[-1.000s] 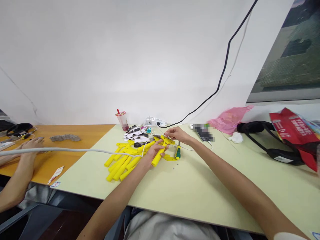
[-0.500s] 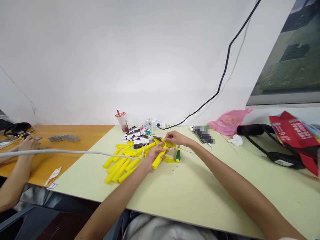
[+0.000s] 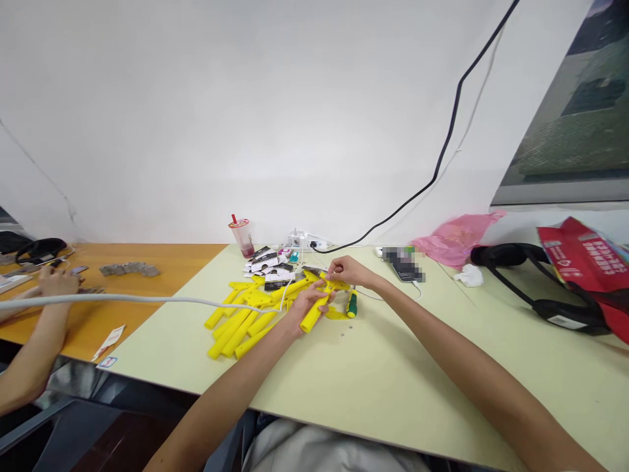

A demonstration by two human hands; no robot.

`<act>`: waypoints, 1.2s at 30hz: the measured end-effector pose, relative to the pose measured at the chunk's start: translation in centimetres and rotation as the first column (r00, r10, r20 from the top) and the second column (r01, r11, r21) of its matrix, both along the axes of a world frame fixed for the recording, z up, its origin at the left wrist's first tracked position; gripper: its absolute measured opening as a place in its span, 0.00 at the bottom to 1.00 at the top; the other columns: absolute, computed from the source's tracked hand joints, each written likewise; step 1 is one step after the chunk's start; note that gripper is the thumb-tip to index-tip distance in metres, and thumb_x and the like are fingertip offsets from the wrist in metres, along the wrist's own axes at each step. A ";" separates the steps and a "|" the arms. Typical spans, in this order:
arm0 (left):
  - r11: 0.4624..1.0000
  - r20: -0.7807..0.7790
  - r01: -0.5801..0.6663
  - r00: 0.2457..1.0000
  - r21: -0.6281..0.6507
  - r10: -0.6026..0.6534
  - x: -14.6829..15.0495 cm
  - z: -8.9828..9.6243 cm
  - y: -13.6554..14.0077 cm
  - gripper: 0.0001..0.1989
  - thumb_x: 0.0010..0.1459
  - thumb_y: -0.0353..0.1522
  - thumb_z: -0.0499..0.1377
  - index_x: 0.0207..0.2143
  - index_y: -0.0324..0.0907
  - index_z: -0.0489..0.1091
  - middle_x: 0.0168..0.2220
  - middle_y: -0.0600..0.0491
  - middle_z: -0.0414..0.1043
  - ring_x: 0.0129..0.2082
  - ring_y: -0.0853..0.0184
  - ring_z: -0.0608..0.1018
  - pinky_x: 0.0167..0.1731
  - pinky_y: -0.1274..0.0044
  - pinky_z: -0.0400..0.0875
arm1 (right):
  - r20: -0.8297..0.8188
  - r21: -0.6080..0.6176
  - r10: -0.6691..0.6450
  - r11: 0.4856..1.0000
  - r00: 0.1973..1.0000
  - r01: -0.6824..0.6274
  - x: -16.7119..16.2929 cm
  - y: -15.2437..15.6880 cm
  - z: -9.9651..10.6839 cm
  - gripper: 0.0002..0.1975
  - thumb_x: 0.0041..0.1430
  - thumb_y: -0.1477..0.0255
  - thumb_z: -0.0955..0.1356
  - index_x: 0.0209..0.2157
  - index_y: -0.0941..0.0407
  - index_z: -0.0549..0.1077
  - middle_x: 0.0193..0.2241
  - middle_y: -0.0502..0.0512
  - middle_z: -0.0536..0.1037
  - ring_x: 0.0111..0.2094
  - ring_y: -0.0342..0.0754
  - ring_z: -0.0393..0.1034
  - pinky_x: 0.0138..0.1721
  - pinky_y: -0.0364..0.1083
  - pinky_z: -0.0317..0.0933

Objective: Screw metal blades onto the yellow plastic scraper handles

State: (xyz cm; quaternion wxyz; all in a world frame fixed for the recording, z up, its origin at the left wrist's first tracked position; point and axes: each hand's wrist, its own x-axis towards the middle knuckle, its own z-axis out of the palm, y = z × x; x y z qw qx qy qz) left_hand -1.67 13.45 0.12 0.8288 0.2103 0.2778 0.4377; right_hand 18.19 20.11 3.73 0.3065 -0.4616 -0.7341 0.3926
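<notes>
My left hand [image 3: 305, 307] is wrapped round the tube-like handle of a yellow plastic scraper [image 3: 313, 317], its wide head pointing away from me. Over that head, my right hand [image 3: 345, 270] has thumb and fingers pinched together; whatever is between the fingertips is too small to make out. To the left lies a pile of similar yellow scrapers [image 3: 236, 331]. A screwdriver with a green and yellow handle [image 3: 352, 304] rests just right of the held scraper, near a flat yellow piece [image 3: 337, 315]. Tiny screws [image 3: 343, 335] lie on the table in front.
Small black-and-white boxes [image 3: 265, 261], a drink cup [image 3: 241, 237] and a power strip [image 3: 314, 241] stand along the wall. A white cable [image 3: 147, 299] crosses the left foreground. Rightward are a phone [image 3: 403, 265], pink bag [image 3: 459, 240] and black headset [image 3: 550, 308]. A co-worker's hand [image 3: 59, 280] is at left.
The view has shifted slightly. Both hands keep nearly the same pose on the scraper, with the right fingertips still at its head.
</notes>
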 end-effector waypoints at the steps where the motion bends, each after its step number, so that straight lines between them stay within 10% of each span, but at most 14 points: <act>1: 1.000 -0.006 0.007 1.000 -0.001 -0.007 0.0 -0.1 0.0 0.38 0.45 0.14 0.65 0.57 0.45 0.62 0.55 0.43 0.75 0.40 0.67 0.85 0.18 0.87 0.62 | 0.000 -0.014 -0.006 1.000 1.000 0.006 0.1 0.0 0.1 0.23 0.45 0.54 0.80 0.30 0.58 0.77 0.21 0.45 0.70 0.24 0.41 0.57 0.27 0.43 0.47; 12: 0.998 -0.014 0.058 0.998 0.023 -0.058 -0.4 0.3 -0.1 0.38 0.49 0.13 0.63 0.61 0.44 0.64 0.54 0.41 0.75 0.38 0.67 0.84 0.16 0.86 0.61 | -0.036 -0.198 -0.061 0.979 0.998 0.053 1.8 0.7 0.4 0.31 0.30 0.54 0.87 0.31 0.58 0.79 0.23 0.46 0.71 0.26 0.41 0.60 0.25 0.43 0.51; 21: 0.996 0.043 -0.017 0.999 0.088 0.013 -0.5 0.1 0.2 0.36 0.55 0.15 0.62 0.64 0.47 0.64 0.65 0.38 0.70 0.41 0.68 0.84 0.18 0.88 0.62 | -0.569 -0.331 -0.161 0.943 0.807 -0.045 2.1 2.1 0.8 0.09 0.60 0.75 0.77 0.32 0.58 0.75 0.21 0.44 0.64 0.23 0.39 0.54 0.24 0.41 0.53; 27: 0.993 0.065 -0.061 0.996 0.098 0.054 -0.7 0.1 0.4 0.35 0.54 0.15 0.61 0.62 0.45 0.64 0.64 0.38 0.71 0.41 0.69 0.85 0.19 0.88 0.64 | -0.662 -0.368 -0.209 0.927 0.720 -0.069 1.6 2.1 1.4 0.13 0.56 0.90 0.70 0.39 0.62 0.79 0.35 0.61 0.82 0.38 0.45 0.78 0.42 0.42 0.73; 36: 0.990 0.090 -0.082 0.993 0.114 0.072 -0.9 0.6 0.2 0.35 0.53 0.15 0.63 0.61 0.45 0.64 0.63 0.38 0.73 0.37 0.71 0.84 0.18 0.88 0.63 | -0.711 -0.338 -0.180 0.935 0.680 -0.106 1.3 0.3 2.4 0.14 0.60 0.93 0.69 0.39 0.61 0.78 0.42 0.67 0.88 0.48 0.48 0.85 0.59 0.45 0.75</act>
